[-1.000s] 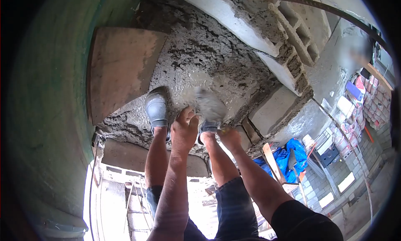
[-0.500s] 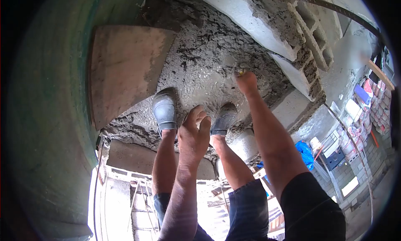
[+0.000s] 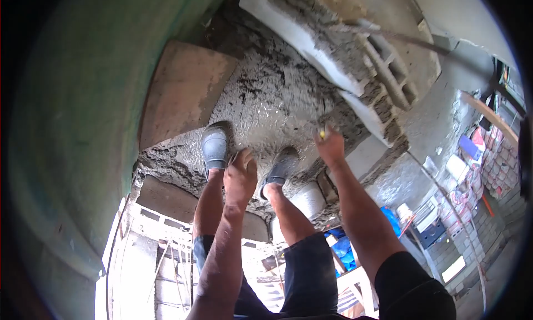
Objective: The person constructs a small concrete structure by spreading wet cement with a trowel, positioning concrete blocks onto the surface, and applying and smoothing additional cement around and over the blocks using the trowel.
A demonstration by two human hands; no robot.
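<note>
Wet grey concrete [image 3: 266, 106] covers the surface beneath me, rough in places and shiny in the middle. My right hand [image 3: 331, 146] is closed around a yellow-handled tool [image 3: 322, 134] just over the concrete; its working end cannot be made out against the grey. In front of my body, between the two shoes, my left hand [image 3: 240, 178] hangs with loosely bent fingers and nothing visible in it. A grey left shoe [image 3: 215, 145] and a grey right shoe [image 3: 284, 164] stand in the concrete.
A brown board [image 3: 186, 89] lies at the left beside a green curved wall [image 3: 83, 126]. Hollow concrete blocks [image 3: 391, 70] border the upper right, with a rebar rod [image 3: 411, 39] across them. Stacked bags [image 3: 497, 164] and a blue tarp [image 3: 345, 250] lie lower down.
My right hand has drawn back toward my body with the yellow-handled tool. My left hand has shifted slightly left. My right foot has moved a little left and down, and the view has turned slightly.
</note>
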